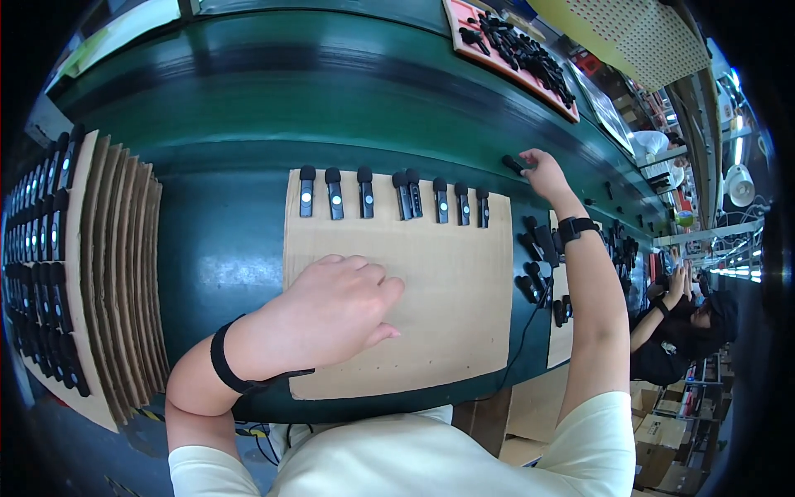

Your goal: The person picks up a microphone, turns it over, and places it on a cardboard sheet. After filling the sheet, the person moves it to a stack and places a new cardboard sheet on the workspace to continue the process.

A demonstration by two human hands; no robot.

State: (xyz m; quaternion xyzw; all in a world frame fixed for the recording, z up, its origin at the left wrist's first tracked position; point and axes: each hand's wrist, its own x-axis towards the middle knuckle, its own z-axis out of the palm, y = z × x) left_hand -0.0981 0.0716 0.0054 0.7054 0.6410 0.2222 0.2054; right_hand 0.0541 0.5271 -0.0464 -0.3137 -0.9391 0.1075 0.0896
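A cardboard sheet (447, 306) lies on the green bench in front of me. Along its far edge stands a row of several small black clip-on microphones with foam tops, such as the leftmost microphone (306, 199); two near the middle sit close together. My left hand (344, 302) hovers over the sheet's left half, its fingers curled loosely and no object showing in them. Beyond the sheet's far right corner, my right hand (543, 174) pinches another black microphone (513, 165) over the green surface. My right fingertips partly cover that microphone.
Stacked cardboard sheets (124, 273) with rows of microphones stand at the left. More loose black microphones (537, 248) lie right of my sheet, near a dark cable (530, 331). A pink tray (513, 66) of black parts sits far back. At the right, a co-worker (675, 340) raises both hands.
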